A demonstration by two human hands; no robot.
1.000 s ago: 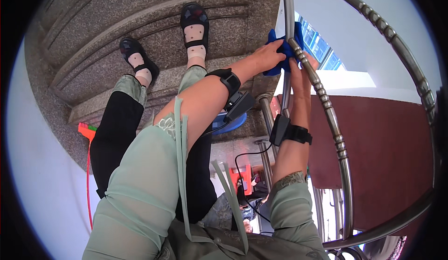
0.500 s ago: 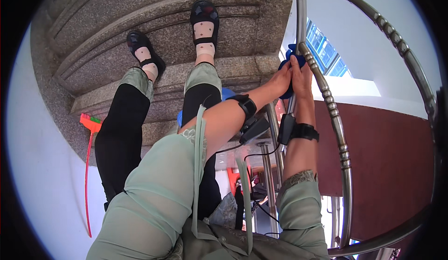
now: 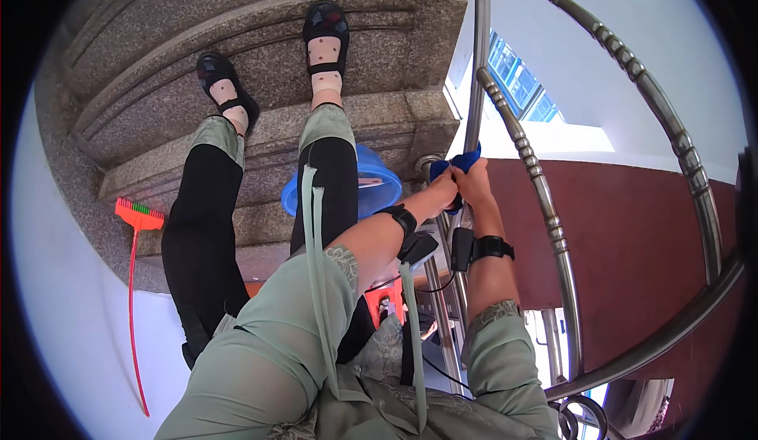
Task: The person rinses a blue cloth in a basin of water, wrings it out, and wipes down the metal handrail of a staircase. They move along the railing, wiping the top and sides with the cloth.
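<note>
Blue plain cloth (image 3: 467,158) wraps post (image 3: 476,97), left grip (image 3: 444,190) and right grip (image 3: 475,180) clasping.

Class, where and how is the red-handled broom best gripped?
Probably halfway along its slim, bare handle, coming from the picture's right: the pale wall lies behind, and the bristled orange head is at the far end.
</note>
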